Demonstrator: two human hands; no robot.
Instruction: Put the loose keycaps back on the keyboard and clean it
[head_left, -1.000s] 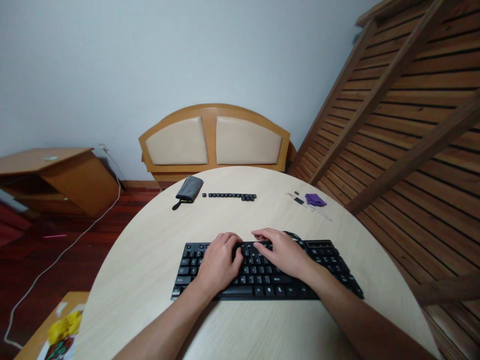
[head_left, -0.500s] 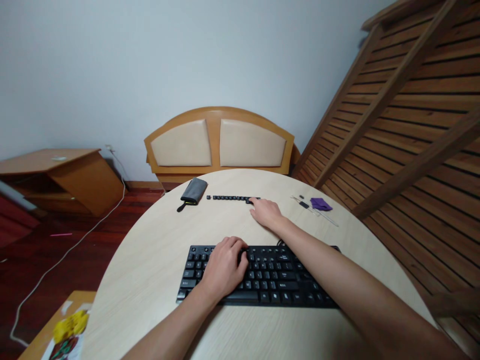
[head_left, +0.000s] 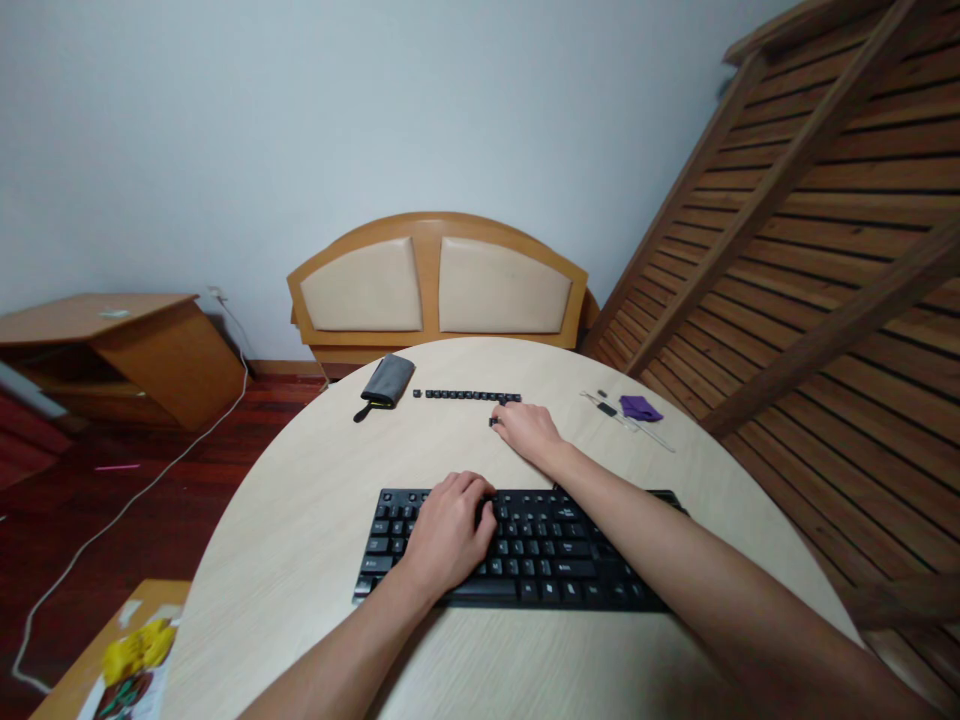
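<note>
Keycap (head_left: 493, 422): small, black; at the left tip of the right grip, pinched between thumb and fingers; just in front of the keycap row; whether lifted off or touching the surface, cannot tell
Right hand (head_left: 529, 430): grip closed down to the keycap's width; hand palm-down; forearm crosses over the keyboard's right part, hiding many keys
Left hand (head_left: 450, 530): draped over the keyboard, left of its middle; fingers curled toward the back edge; thumb a little apart from index finger; anything under the fingertips is hidden, so hold cannot be told
Keyboard (head_left: 540, 592): black; flat on the surface, near side; apart from the right grip, which reaches beyond its back edge
Keycap row (head_left: 469, 395): side by side, far part of surface; right end just behind right fingers
Lone keycap (head_left: 418, 394): just left of the row
Pouch (head_left: 390, 380): grey, dark loop; left of lone keycap
Purple cloth (head_left: 640, 408): right side; thin tool (head_left: 657, 437) near it
Surface (head_left: 315, 480): pale, rounded; carries all of these
</note>
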